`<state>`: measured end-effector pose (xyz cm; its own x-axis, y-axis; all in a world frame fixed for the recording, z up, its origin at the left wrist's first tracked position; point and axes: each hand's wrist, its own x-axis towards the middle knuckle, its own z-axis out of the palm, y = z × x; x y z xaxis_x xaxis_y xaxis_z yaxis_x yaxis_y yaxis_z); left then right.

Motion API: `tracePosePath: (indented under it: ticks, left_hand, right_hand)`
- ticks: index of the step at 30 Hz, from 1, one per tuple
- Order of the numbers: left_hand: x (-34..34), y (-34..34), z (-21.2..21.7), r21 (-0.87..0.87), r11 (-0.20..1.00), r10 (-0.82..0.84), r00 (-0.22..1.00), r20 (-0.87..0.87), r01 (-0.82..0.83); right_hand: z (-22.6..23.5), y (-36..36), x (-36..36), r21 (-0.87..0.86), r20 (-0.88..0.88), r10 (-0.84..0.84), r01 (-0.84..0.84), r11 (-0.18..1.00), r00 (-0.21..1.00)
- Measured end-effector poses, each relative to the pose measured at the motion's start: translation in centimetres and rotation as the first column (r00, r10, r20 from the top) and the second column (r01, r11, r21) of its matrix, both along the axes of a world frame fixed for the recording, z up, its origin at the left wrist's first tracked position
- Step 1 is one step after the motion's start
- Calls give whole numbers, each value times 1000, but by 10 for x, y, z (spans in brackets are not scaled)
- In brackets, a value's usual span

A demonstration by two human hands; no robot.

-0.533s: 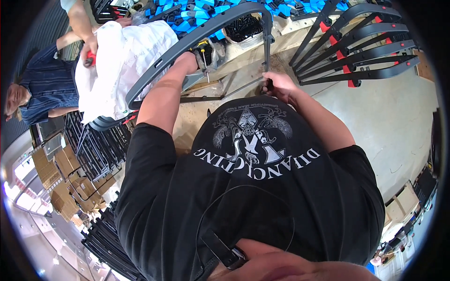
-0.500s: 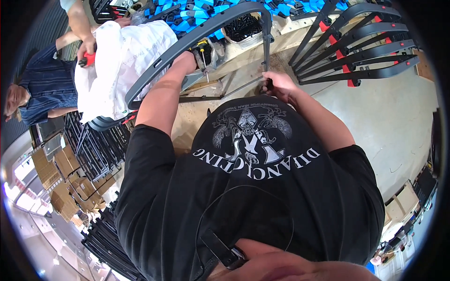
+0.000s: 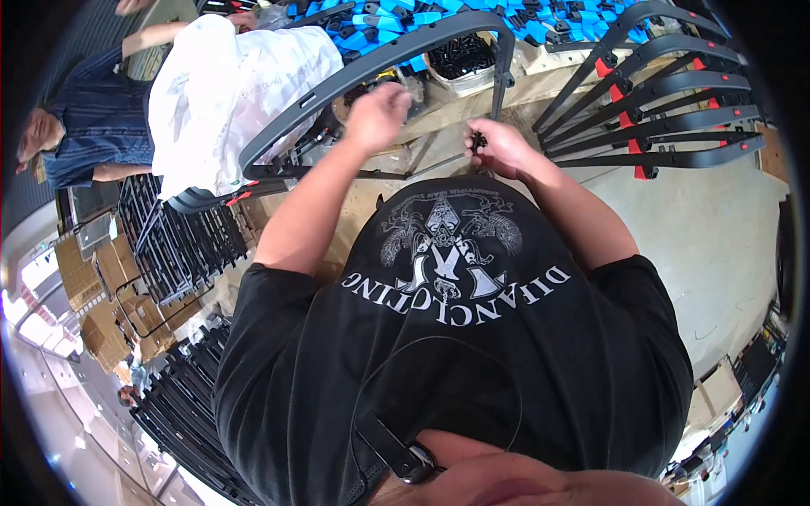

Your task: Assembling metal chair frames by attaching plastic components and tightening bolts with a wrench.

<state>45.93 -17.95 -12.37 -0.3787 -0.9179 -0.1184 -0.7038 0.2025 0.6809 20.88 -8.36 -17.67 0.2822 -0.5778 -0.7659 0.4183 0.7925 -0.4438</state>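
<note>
The right hand (image 3: 504, 148) grasped small black fittings (image 3: 478, 142); whether the loosely curled left hand (image 3: 380, 116) held anything, I could not tell. Beyond it, the dark grey curved frame's (image 3: 380, 59) long axis slanted, its bend pointing far right. Behind lay blue plastic parts (image 3: 371, 20).

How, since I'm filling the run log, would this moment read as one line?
left hand: near curved dark frame, contents unclear | right hand: holding small black pieces | nearby: white plastic, blue pieces
</note>
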Motion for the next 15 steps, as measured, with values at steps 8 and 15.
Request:
tracePosePath:
  ticks: [8, 15]
  left_hand:
    - [-7, 52, 113, -175, 969, -166, 984, 62, 174]
    - [174, -68, 217, -643, 647, 487, 871, -65, -410]
  right_hand:
    - [19, -29, 34, -89, 356, 99, -72, 993, 929]
    - [21, -2, 14, -162, 299, 92, -44, 986, 950]
